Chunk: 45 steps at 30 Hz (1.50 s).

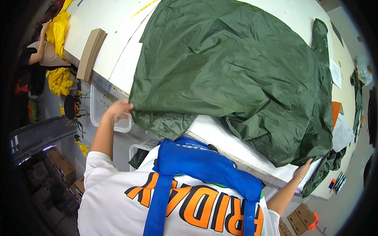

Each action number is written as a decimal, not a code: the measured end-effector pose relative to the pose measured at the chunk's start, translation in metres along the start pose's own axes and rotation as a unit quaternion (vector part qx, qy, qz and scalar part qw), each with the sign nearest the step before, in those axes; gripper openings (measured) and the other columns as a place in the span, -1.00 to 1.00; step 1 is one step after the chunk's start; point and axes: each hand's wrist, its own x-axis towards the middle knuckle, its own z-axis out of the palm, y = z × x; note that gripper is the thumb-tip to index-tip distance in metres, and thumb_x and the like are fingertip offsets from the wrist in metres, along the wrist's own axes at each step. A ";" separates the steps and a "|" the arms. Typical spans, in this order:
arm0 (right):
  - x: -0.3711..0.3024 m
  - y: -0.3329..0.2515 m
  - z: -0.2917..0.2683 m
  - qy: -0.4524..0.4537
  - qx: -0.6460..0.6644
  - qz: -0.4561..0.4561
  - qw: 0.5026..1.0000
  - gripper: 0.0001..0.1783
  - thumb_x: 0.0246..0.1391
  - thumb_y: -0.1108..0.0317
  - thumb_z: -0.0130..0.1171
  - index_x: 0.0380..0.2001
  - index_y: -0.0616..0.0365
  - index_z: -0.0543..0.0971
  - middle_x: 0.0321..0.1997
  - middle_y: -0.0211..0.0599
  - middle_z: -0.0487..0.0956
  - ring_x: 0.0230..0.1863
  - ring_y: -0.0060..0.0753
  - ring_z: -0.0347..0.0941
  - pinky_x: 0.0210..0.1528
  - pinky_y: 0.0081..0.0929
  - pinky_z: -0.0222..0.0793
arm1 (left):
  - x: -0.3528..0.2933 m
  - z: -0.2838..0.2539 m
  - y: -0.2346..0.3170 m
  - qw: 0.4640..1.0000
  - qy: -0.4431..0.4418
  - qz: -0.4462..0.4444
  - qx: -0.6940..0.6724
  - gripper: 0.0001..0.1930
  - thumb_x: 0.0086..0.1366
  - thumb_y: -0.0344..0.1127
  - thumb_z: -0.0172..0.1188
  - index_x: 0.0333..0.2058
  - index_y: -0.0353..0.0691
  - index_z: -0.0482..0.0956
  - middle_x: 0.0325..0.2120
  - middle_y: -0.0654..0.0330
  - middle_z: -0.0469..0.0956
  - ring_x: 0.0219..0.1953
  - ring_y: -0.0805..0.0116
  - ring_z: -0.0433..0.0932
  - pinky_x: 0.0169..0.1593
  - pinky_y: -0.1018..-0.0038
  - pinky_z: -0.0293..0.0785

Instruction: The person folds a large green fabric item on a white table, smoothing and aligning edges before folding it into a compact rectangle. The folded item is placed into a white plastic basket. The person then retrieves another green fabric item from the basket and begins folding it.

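A large dark green garment [232, 67] of thin, shiny, wrinkled fabric lies spread over the white table [122, 63]. A narrow sleeve-like part [319, 37] sticks up at its far right. My left hand [119, 110] is closed on its left edge, by the table's front edge. Below that hand a flap of the fabric hangs over the edge. At the near right corner my right hand [303, 169] pinches the cloth between thumb and fingers. More green fabric [325, 171] lies bunched just beyond the right hand.
Long cardboard pieces [91, 55] are stacked at the table's left edge. White plastic baskets [103, 108] stand below it. Papers [342, 131] and pens [339, 184] lie at right. A person at far left handles yellow fabric [59, 31]; another stands far right.
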 end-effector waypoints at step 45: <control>-0.087 -0.067 -0.024 -0.088 -0.013 0.024 0.996 -0.41 0.26 0.12 -0.05 0.23 0.27 0.23 0.20 -0.08 0.38 0.24 -0.19 0.27 0.25 -0.26 0.15 | -0.014 0.210 0.091 0.683 -0.038 0.419 0.597 -0.33 0.31 0.03 0.00 0.34 0.25 -0.02 0.40 0.16 -0.25 0.39 -0.21 -0.29 0.29 -0.26 -0.34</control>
